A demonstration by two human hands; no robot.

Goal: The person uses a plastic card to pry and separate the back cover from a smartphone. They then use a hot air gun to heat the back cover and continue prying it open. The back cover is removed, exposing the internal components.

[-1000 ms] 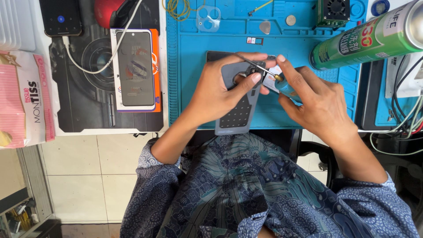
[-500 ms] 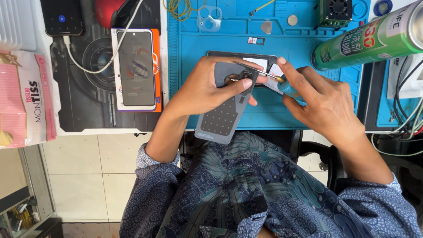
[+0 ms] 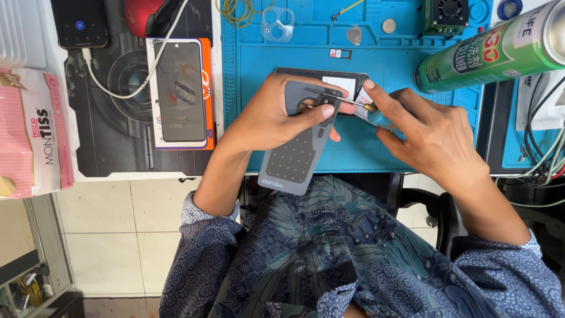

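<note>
Prying at camera end of grey phone back cover [image 3: 297,156], tilted above blue repair mat [image 3: 265,106], pinched in left hand [image 3: 276,118]. Right hand [image 3: 432,132] clamped on thin screwdriver [image 3: 359,105], tip at cover. Probably steady, shallow leverage needed next.

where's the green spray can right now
In the head view the green spray can lies on its side at the upper right, across the right edge of the blue mat, just beyond the right hand and beside the small black fan.
</note>
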